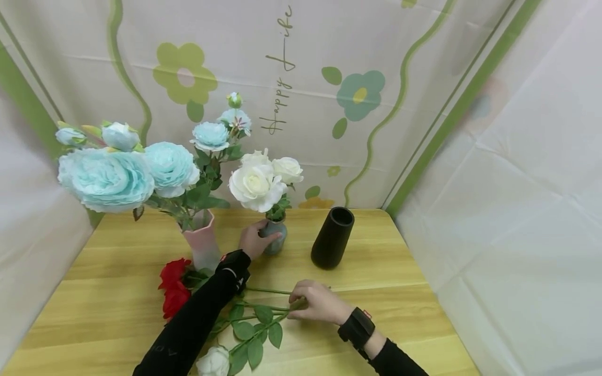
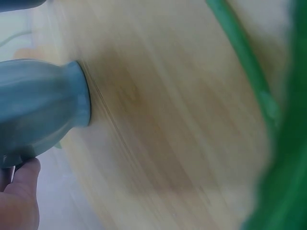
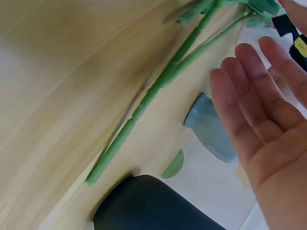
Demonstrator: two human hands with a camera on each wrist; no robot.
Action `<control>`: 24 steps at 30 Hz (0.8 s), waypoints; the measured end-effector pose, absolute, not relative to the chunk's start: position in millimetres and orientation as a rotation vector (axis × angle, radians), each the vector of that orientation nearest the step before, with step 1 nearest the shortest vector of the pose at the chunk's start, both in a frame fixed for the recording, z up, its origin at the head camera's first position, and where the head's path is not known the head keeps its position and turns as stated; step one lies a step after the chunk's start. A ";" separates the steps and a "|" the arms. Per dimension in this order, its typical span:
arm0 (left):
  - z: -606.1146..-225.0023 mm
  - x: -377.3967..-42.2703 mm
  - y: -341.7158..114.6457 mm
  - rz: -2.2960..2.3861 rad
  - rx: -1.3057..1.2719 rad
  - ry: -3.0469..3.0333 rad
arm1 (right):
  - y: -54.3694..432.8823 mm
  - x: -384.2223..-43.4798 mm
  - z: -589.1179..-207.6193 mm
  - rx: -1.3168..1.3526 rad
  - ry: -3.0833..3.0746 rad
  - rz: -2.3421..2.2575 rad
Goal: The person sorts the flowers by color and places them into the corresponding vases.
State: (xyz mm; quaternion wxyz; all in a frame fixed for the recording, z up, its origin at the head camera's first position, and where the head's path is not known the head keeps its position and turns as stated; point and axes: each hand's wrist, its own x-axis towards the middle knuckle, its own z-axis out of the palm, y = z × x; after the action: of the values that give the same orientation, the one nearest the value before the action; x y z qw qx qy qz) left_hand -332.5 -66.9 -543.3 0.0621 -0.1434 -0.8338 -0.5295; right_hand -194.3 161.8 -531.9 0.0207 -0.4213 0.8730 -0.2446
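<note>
A small grey-blue vase (image 1: 275, 244) holding white roses (image 1: 256, 184) stands toward the back of the table. My left hand (image 1: 254, 241) grips its side, the thumb (image 2: 26, 179) against the vase body in the left wrist view. Over the ends of loose flower stems (image 1: 270, 310), my right hand (image 1: 320, 304) hovers with its fingers extended and apart in the right wrist view. Close by that hand, a forked green stem (image 3: 158, 86) lies along the tabletop. A white rose (image 1: 213, 361) and red roses (image 1: 175, 284) lie at the stems' left, partly behind my left sleeve.
A black vase (image 1: 332, 239) stands right of the grey-blue one. At left, a pink-and-white vase (image 1: 203, 241) carries large light-blue flowers (image 1: 105, 177) that spread widely. A printed cloth (image 1: 301, 104) hangs behind the wooden table (image 1: 400, 292), and white sheets (image 1: 517, 209) flank it.
</note>
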 end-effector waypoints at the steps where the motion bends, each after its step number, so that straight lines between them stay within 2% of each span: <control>1: -542.5 -332.2 -66.9 -1.603 -0.431 -2.522 | 162.2 -193.7 -533.1 -1.319 2.711 -0.735; 10: -539.5 -328.3 -66.6 -1.595 -0.452 -2.505 | 159.1 -187.7 -545.0 -1.499 2.844 -0.362; 24: -537.7 -328.5 -66.2 -1.600 -0.421 -2.534 | 162.3 -180.3 -555.3 -1.611 2.905 -0.072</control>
State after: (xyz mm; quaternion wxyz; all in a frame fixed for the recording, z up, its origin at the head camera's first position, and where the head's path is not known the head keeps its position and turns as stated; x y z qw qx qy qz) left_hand -328.5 -66.2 -537.7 0.0575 -0.1389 -0.8360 -0.5277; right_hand -180.3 162.3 -555.3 -0.0905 -0.4830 0.8707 -0.0215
